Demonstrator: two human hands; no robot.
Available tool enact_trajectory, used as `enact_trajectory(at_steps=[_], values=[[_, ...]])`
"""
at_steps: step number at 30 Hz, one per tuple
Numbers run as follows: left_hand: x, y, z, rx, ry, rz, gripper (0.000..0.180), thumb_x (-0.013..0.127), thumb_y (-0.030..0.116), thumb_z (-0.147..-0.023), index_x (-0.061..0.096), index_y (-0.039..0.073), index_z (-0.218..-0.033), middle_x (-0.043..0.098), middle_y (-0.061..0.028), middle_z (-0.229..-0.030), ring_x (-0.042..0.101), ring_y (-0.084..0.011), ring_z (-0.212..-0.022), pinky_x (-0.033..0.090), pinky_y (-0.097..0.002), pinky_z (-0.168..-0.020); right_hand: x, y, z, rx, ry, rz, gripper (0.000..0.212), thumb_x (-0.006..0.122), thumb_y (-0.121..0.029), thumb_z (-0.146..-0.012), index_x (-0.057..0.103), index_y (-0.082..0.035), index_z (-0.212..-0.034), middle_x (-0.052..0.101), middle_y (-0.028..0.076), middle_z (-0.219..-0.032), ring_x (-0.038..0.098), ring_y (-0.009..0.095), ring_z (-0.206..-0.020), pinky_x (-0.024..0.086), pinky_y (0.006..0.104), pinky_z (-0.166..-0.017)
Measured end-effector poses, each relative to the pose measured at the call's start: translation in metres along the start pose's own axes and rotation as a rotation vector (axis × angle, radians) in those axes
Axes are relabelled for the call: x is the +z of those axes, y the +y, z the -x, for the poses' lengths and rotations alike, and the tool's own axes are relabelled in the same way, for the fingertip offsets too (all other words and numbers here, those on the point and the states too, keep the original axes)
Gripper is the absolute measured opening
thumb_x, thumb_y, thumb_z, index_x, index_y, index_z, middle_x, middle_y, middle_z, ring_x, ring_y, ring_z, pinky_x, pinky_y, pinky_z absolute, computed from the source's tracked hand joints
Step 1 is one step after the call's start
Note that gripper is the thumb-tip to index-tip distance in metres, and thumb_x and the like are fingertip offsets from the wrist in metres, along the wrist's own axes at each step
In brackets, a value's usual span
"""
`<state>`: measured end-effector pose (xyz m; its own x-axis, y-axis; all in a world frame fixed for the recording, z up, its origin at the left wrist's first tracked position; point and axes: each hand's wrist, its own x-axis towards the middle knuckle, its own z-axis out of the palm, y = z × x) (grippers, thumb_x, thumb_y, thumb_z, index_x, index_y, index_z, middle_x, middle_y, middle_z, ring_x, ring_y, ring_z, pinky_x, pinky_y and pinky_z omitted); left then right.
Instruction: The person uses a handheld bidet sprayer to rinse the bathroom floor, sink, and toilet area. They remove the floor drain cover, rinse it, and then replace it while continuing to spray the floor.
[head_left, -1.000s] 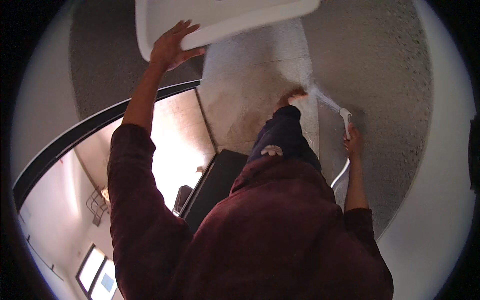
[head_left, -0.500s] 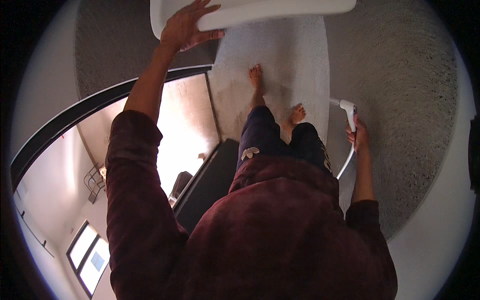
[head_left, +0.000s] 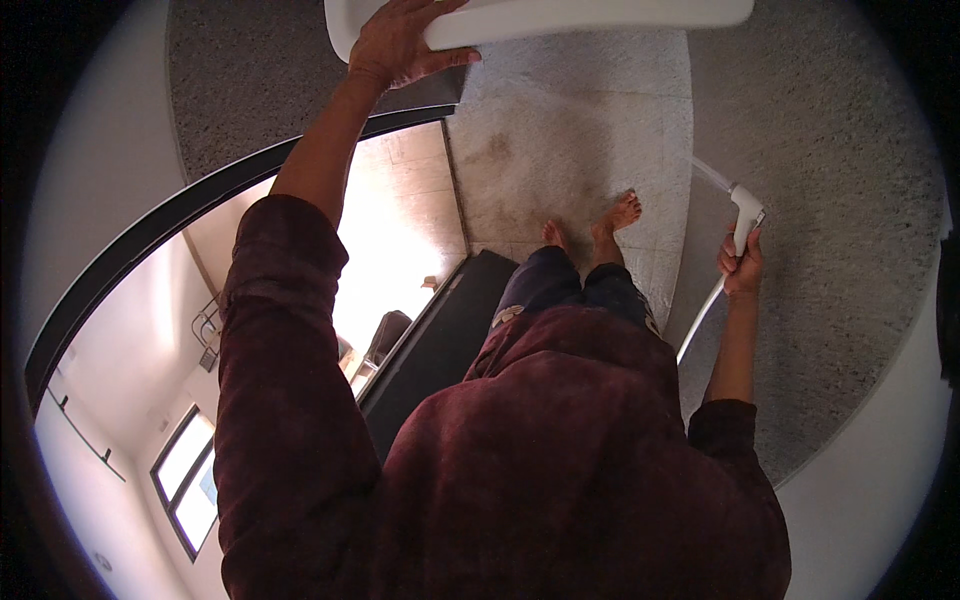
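Note:
At the top of the view, my left hand [head_left: 400, 48] rests on the rim of a white washbasin [head_left: 590, 18]. Its thumb is stretched out below the edge and its fingers lie over the rim, apart from one another. Low at the right, my right hand [head_left: 742, 268] is wrapped round the handle of a white hand-held bidet sprayer [head_left: 748, 208]. A pale jet of water [head_left: 710, 172] leaves the nozzle toward the upper left. From the handle a white hose [head_left: 700, 322] runs down and passes behind my body.
My bare feet [head_left: 622, 210] stand on a pale tiled floor [head_left: 560, 100] with dark stains. Rough grey wall [head_left: 820, 180] rises on the right. To the left, a dark-framed doorway [head_left: 240, 172] opens beside a black door panel [head_left: 440, 340]; a brighter room with a window [head_left: 188, 485] lies beyond.
My right hand has raised and tilted the sprayer slightly to the right, and its jet shows longer. My feet have stepped to new spots. My left hand stays on the washbasin.

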<state>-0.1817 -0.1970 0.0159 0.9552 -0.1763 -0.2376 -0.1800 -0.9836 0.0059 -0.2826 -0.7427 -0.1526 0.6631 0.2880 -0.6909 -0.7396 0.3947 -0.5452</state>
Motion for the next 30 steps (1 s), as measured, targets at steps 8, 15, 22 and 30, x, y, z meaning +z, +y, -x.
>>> enact_trajectory(at_steps=[8,15,22,30], values=[[-0.005,0.008,-0.009,-0.028,-0.006,0.015,0.087,0.069,0.061,-0.064,0.045,0.011,-0.131,0.034,-0.0162,-0.142,0.028,-0.0301,-0.133,0.025,-0.0401,-0.11,0.006,-0.006,-0.001,0.078,0.014,0.074,0.048,0.05,-0.055,-0.086,0.056,-0.008,-0.094,0.046,-0.004,-0.056,0.035,0.003,-0.037,0.026,0.0188,-0.032],[-0.002,0.006,-0.008,-0.014,0.006,-0.041,0.086,0.068,0.061,-0.064,0.045,0.011,-0.131,0.034,-0.0156,-0.142,0.029,-0.029,-0.133,0.026,-0.0375,-0.11,0.01,-0.01,-0.003,0.091,0.012,0.148,0.05,0.05,-0.057,-0.085,0.056,-0.008,-0.093,0.047,-0.005,-0.056,0.035,0.002,-0.037,0.024,0.0187,-0.032],[-0.011,0.006,-0.007,-0.025,0.018,0.008,0.084,0.069,0.059,-0.065,0.046,0.011,-0.131,0.034,-0.0151,-0.141,0.03,-0.0291,-0.132,0.026,-0.038,-0.11,0.019,-0.016,-0.003,0.117,0.0,0.242,0.05,0.052,-0.058,-0.084,0.057,-0.009,-0.092,0.046,-0.005,-0.055,0.033,0.002,-0.036,0.023,0.0185,-0.032],[-0.017,0.017,-0.01,-0.023,-0.001,0.021,0.083,0.069,0.058,-0.066,0.045,0.011,-0.13,0.034,-0.0167,-0.141,0.03,-0.0313,-0.132,0.026,-0.039,-0.11,0.02,-0.017,-0.009,0.208,-0.036,0.314,0.052,0.054,-0.06,-0.081,0.057,-0.009,-0.091,0.045,-0.005,-0.055,0.031,0.002,-0.036,0.022,0.0191,-0.033]])
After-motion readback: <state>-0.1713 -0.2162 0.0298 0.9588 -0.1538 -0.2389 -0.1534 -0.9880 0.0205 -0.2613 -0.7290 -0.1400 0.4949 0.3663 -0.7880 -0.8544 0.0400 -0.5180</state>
